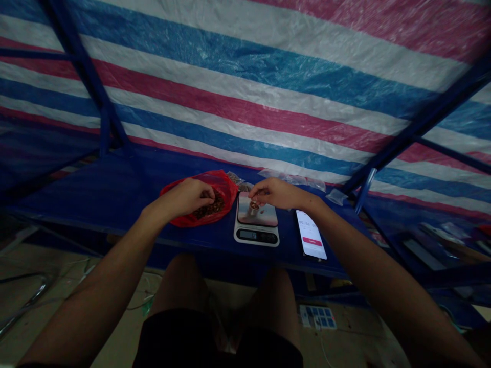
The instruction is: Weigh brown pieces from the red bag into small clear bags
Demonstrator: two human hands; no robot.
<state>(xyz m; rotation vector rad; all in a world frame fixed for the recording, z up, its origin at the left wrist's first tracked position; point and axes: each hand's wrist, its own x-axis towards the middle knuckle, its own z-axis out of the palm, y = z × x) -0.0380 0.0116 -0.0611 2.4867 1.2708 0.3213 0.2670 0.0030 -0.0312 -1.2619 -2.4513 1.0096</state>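
My left hand (190,197) reaches into a red plastic bag (220,184) of small dark brown pieces (210,207), fingers curled down among them. My right hand (272,193) hovers over a small kitchen scale (256,225), fingers pinched just above a small cup-like holder (253,207) standing on the scale's platform. What the pinched fingers hold is too small to make out. Both things lie on a blue shelf (126,189).
A phone (311,234) with a lit screen lies right of the scale. Small clear plastic bags (291,179) lie behind the scale along a striped tarpaulin (245,76). Blue frame posts (364,189) stand at the right and left. My knees are below the shelf.
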